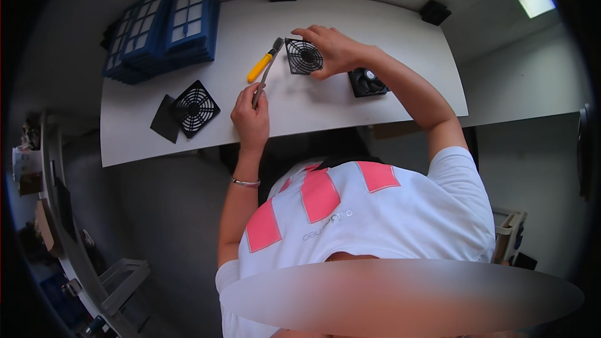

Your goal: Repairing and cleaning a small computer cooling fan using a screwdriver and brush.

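Under the right hand (335, 50), part of the fan grille (303, 56) is hidden

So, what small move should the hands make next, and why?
Probably draw the brush tip across the fan grille. The left hand holds the brush by its handle, its bristles at the grille's left edge, while the right hand steadies the grille on the table.

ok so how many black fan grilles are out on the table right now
2. One fan grille is under the right hand by the brush held in the left hand; the other grille lies at the left on a black square pad.
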The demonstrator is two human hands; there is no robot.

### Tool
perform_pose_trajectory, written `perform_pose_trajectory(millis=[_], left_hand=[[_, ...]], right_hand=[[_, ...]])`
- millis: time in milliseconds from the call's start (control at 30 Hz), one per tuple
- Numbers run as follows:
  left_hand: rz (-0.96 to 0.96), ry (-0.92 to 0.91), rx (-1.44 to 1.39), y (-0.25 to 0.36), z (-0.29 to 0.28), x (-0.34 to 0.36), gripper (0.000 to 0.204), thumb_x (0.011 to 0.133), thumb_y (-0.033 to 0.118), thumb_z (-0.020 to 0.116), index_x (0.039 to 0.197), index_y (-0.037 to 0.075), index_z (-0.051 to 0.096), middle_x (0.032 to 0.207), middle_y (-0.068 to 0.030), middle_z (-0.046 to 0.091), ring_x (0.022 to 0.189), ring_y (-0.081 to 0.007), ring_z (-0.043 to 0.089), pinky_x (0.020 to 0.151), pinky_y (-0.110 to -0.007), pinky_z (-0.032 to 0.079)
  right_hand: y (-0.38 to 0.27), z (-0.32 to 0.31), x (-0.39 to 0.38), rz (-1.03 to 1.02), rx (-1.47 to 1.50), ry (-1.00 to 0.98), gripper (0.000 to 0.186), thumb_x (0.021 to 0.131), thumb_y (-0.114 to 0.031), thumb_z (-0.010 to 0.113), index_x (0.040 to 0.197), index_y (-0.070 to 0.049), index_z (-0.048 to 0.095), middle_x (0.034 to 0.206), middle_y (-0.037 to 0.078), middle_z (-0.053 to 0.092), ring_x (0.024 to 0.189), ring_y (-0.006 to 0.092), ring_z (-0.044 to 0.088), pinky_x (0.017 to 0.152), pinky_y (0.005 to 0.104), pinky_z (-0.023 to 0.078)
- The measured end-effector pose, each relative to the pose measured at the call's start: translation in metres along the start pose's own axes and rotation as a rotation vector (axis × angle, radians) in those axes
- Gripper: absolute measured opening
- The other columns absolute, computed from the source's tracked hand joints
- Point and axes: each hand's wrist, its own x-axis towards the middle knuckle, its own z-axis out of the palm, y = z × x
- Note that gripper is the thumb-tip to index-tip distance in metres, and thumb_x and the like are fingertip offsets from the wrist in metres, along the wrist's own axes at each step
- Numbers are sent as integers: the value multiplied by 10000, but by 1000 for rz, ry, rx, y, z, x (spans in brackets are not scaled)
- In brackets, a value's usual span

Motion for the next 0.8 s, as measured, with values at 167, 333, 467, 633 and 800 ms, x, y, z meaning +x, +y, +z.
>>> perform_pose_trajectory(millis=[167, 333, 467, 633, 800], left_hand=[[1, 27, -28, 1, -3, -1, 177, 933, 71, 609, 1076, -17, 663, 994, -118, 720, 862, -220, 693, 760, -323, 526], [20, 57, -59, 2, -2, -1, 163, 916, 59, 612, 1058, -4, 660, 941, -136, 693, 800, -276, 681, 719, -360, 524], [5, 43, -92, 0, -2, -1, 167, 919, 60, 613, 1065, -7, 660, 946, -137, 695, 809, -274, 682, 722, -361, 528], [-21, 44, -88, -2, -3, -4, 177, 921, 61, 613, 1076, -12, 657, 971, -134, 704, 846, -273, 692, 741, -359, 537], [-48, 24, -69, 0, -4, -3, 180, 922, 59, 609, 1081, -13, 654, 982, -137, 707, 860, -280, 694, 756, -361, 540]], right_hand=[[-12, -8, 0, -125, -168, -10, 989, 629, -362, 797, 1461, -82, 340, 1206, 224, 535, 1125, 359, 552, 996, 442, 419], [-19, -5, 1, -18, -53, -62, 982, 627, -361, 800, 1455, -76, 355, 1198, 220, 539, 1138, 356, 543, 1014, 446, 404], [-16, -1, -4, -5, -183, -82, 975, 630, -372, 798, 1449, -66, 368, 1206, 213, 537, 1145, 357, 539, 1004, 438, 420], [-19, -12, -5, 2, -137, -101, 972, 628, -322, 786, 1457, -64, 350, 1218, 221, 515, 1164, 376, 523, 1002, 434, 441], [-17, -8, -14, 7, 120, -53, 941, 653, -315, 764, 1463, -74, 352, 1225, 222, 502, 1175, 371, 516, 1035, 429, 435]])
